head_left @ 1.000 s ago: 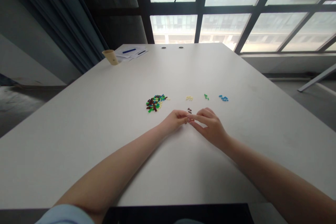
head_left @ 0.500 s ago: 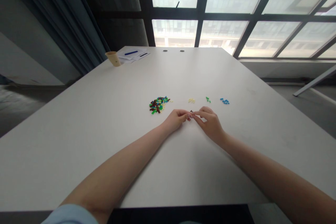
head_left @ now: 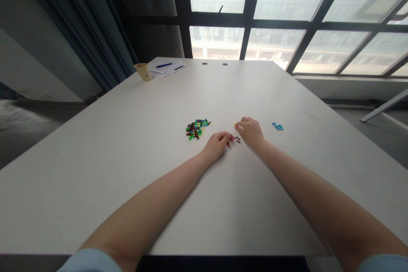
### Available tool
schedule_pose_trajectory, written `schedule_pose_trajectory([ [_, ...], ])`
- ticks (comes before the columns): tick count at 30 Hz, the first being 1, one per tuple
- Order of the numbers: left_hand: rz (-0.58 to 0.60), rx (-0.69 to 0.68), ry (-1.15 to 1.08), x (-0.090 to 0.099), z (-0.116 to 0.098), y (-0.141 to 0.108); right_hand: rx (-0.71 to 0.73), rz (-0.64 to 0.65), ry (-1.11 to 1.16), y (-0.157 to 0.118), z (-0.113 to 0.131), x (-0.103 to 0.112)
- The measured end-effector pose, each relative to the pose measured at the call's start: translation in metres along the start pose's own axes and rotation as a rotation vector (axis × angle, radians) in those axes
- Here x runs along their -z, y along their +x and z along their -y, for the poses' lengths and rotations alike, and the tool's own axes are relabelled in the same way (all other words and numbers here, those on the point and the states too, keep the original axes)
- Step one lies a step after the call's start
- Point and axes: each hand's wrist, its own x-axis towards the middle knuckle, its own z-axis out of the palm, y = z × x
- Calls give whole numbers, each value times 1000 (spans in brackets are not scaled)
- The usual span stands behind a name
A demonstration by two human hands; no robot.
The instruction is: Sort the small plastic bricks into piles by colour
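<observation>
My left hand [head_left: 218, 144] rests on the white table with its fingers pinched together; what they hold, if anything, is too small to make out. Just right of its fingertips lie a few dark brown pieces [head_left: 238, 140]. My right hand [head_left: 250, 131] is over the small yellow pieces [head_left: 234, 124], its fingertips down at them and its palm hiding part of the table. Left of both hands is a mixed pile of brown, green, blue and yellow pieces [head_left: 196, 129]. Several blue pieces [head_left: 278, 126] form a group to the right.
On the white table [head_left: 178, 106], a paper cup [head_left: 143, 72] stands at the far left beside papers [head_left: 159, 71] with a blue pen [head_left: 164, 65]. Two round dark discs lie near the far edge, before the window.
My right hand has moved away from my left fingertips, up to the yellow pieces, and now covers the green ones. The brown pieces show more clearly. The view has shifted slightly.
</observation>
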Motion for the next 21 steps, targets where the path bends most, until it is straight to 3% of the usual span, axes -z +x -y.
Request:
schedule_pose_trajectory([
  [7,-14,-8,-19,-1,3,0,-47,-56,14,-1,-1,3],
  [9,-80,-39,8,2,2,1,-64,-76,25,-5,-1,9],
  [11,-223,-87,81,11,1,4,-75,-87,36,-13,-1,15],
  [16,-651,-121,467,57,-2,16,-75,-17,78,-50,-4,26],
  [18,-655,-90,743,71,-1,18,-78,44,107,-65,-8,28],
  [21,-523,-92,1091,74,1,18,-105,84,141,-76,-14,29],
])
